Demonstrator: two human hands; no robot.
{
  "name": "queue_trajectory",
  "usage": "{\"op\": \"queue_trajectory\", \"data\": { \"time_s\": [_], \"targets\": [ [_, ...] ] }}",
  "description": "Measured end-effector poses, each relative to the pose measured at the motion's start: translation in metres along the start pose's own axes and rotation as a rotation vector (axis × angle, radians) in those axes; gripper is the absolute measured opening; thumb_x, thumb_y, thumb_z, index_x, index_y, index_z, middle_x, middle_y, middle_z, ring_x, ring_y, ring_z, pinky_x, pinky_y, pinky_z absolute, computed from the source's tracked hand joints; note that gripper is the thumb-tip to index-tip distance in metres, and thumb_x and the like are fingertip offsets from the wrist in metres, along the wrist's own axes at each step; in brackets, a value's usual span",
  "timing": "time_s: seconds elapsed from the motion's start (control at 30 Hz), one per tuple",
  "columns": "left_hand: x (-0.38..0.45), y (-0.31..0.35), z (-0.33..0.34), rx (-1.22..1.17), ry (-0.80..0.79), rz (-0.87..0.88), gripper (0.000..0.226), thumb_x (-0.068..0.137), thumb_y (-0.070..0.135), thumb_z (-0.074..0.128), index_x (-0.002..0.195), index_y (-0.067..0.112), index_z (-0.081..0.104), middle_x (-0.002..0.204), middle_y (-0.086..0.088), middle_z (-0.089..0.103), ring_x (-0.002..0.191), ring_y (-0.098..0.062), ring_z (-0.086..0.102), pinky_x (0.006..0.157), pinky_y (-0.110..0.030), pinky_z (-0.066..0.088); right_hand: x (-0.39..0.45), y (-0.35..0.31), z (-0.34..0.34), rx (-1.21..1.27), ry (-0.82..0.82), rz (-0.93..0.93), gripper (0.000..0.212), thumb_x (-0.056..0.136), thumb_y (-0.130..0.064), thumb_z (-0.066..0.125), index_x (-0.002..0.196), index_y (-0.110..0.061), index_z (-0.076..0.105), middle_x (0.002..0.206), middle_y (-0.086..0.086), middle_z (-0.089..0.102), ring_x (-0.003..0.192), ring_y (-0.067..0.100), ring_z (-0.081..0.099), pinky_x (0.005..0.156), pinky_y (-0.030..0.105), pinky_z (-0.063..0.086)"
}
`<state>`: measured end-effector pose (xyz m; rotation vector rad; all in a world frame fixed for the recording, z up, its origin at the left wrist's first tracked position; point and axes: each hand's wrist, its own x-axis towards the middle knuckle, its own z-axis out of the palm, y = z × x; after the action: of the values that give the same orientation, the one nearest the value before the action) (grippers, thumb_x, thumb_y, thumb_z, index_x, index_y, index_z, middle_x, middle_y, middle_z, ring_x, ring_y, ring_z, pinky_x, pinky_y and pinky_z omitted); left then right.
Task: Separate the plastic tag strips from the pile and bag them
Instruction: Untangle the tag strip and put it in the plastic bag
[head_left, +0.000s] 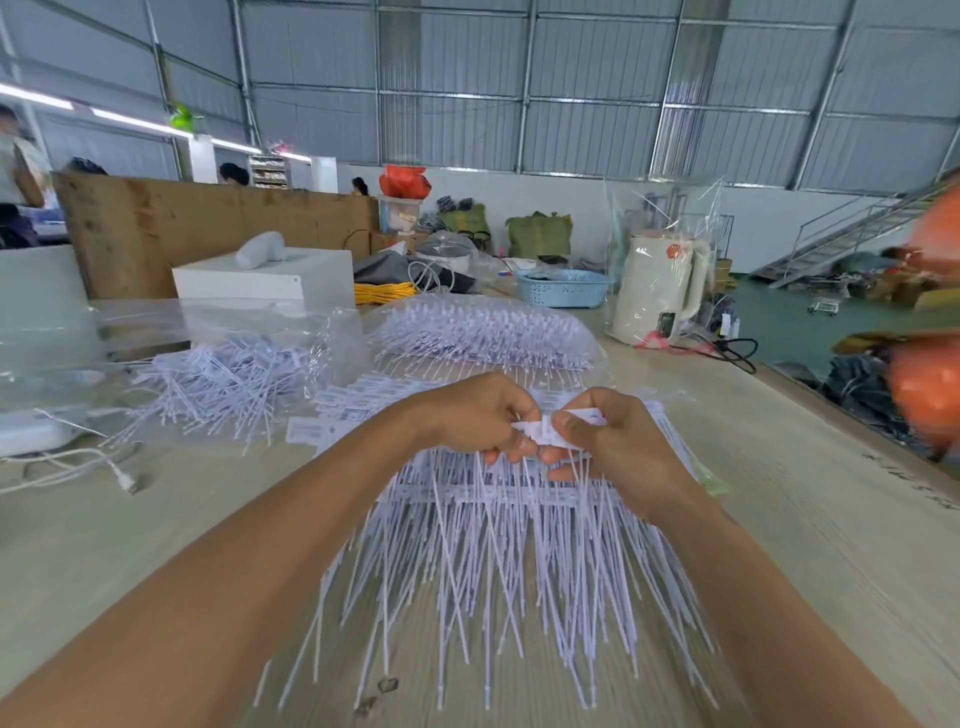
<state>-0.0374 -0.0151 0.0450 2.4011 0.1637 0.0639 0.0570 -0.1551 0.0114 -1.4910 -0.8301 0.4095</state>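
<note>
A big pile of white plastic tag strips (498, 561) lies on the wooden table (810, 493) right in front of me, thin tails fanning toward me. My left hand (478, 415) and my right hand (608, 436) meet above the pile's far edge. Both pinch the flat label ends of one white tag strip (540, 432), fingers curled round it. A clear bag filled with tag strips (483, 332) lies just beyond my hands. A second clear bag with loose strips spilling out (228, 374) sits at the left.
A cream kettle wrapped in clear plastic (660, 286) stands at the right rear near the table edge. A blue basket (563, 288), a yellow cable coil (384, 292) and a white box (260, 280) line the back. A white cable with plug (122, 478) lies at the left.
</note>
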Motion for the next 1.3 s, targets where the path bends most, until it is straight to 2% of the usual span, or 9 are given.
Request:
{"op": "queue_trajectory", "data": {
  "time_s": [0.17, 0.3, 0.47, 0.67, 0.83, 0.9, 1.0, 1.2, 1.3],
  "targets": [
    [0.003, -0.002, 0.002, 0.049, -0.017, -0.027, 0.008, 0.091, 0.008, 0.060, 0.084, 0.013, 0.061, 0.062, -0.003, 0.055, 0.049, -0.006, 0.051, 0.058, -0.025, 0.048, 0.001, 0.004, -0.003, -0.084, -0.063, -0.064, 0.007, 0.087, -0.001, 0.061, 0.083, -0.006, 0.061, 0.060, 0.008, 0.061, 0.050, 0.017, 0.057, 0.052, 0.031, 0.053],
    [0.006, -0.006, 0.005, 0.061, 0.026, -0.070, 0.014, 0.091, 0.017, 0.061, 0.087, 0.003, 0.064, 0.061, -0.001, 0.058, 0.051, -0.013, 0.053, 0.058, -0.023, 0.045, 0.002, 0.005, -0.004, -0.145, -0.058, -0.048, 0.008, 0.087, 0.000, 0.060, 0.080, 0.000, 0.063, 0.054, 0.006, 0.059, 0.051, 0.022, 0.054, 0.054, 0.033, 0.048],
    [0.010, -0.003, 0.002, 0.032, 0.041, -0.059, 0.023, 0.091, 0.016, 0.060, 0.082, -0.004, 0.065, 0.056, -0.001, 0.055, 0.047, -0.008, 0.047, 0.052, -0.018, 0.040, 0.000, 0.000, 0.002, -0.188, 0.012, -0.059, 0.012, 0.086, 0.006, 0.059, 0.079, -0.003, 0.061, 0.055, 0.008, 0.056, 0.039, 0.008, 0.052, 0.042, 0.020, 0.045],
    [0.006, -0.005, -0.013, -0.284, -0.163, -0.096, 0.018, 0.091, 0.013, 0.057, 0.077, 0.005, 0.066, 0.049, 0.004, 0.038, 0.045, -0.008, 0.029, 0.049, -0.022, 0.021, -0.004, -0.009, 0.002, -0.232, 0.026, -0.183, 0.024, 0.084, 0.006, 0.061, 0.072, -0.014, 0.062, 0.060, 0.006, 0.057, 0.043, 0.008, 0.053, 0.048, 0.027, 0.046],
    [0.008, 0.002, -0.023, -0.246, -0.260, -0.175, 0.024, 0.093, 0.011, 0.054, 0.072, 0.004, 0.064, 0.041, 0.006, 0.036, 0.035, -0.007, 0.028, 0.039, -0.016, 0.024, 0.001, -0.013, -0.013, -0.350, 0.123, -0.182, 0.012, 0.083, 0.005, 0.061, 0.081, -0.006, 0.065, 0.063, 0.005, 0.058, 0.048, 0.011, 0.052, 0.043, 0.021, 0.043],
    [0.007, 0.000, -0.027, -0.184, -0.241, -0.172, 0.025, 0.094, 0.011, 0.054, 0.071, 0.004, 0.064, 0.041, 0.005, 0.038, 0.036, -0.008, 0.030, 0.041, -0.018, 0.024, 0.005, -0.012, -0.037, -0.194, 0.245, -0.112, 0.007, 0.085, 0.004, 0.060, 0.092, 0.003, 0.064, 0.065, 0.009, 0.058, 0.049, 0.013, 0.052, 0.044, 0.018, 0.043],
    [0.013, -0.005, -0.019, -0.101, -0.034, -0.097, 0.023, 0.094, 0.016, 0.056, 0.074, 0.008, 0.066, 0.042, 0.007, 0.048, 0.040, -0.009, 0.040, 0.046, -0.020, 0.033, 0.008, -0.013, -0.043, 0.202, 0.194, 0.034, 0.006, 0.087, 0.002, 0.058, 0.090, 0.004, 0.063, 0.071, 0.013, 0.059, 0.047, 0.011, 0.055, 0.047, 0.018, 0.048],
    [0.030, -0.015, 0.010, -0.039, 0.062, -0.039, 0.020, 0.092, 0.021, 0.059, 0.080, 0.009, 0.069, 0.069, -0.005, 0.065, 0.059, -0.011, 0.061, 0.056, -0.019, 0.049, 0.015, -0.011, -0.030, 0.351, 0.070, 0.101, 0.005, 0.087, 0.001, 0.058, 0.088, 0.002, 0.063, 0.079, 0.013, 0.061, 0.049, 0.013, 0.057, 0.049, 0.019, 0.050],
    [0.037, -0.021, 0.021, -0.041, 0.121, -0.058, 0.015, 0.089, 0.020, 0.064, 0.081, 0.008, 0.070, 0.071, 0.011, 0.063, 0.060, 0.002, 0.060, 0.058, -0.012, 0.049, 0.018, -0.011, -0.029, 0.448, 0.085, 0.141, 0.007, 0.089, 0.001, 0.056, 0.090, 0.002, 0.062, 0.081, 0.013, 0.060, 0.050, 0.013, 0.058, 0.051, 0.020, 0.053]
  ]
}}
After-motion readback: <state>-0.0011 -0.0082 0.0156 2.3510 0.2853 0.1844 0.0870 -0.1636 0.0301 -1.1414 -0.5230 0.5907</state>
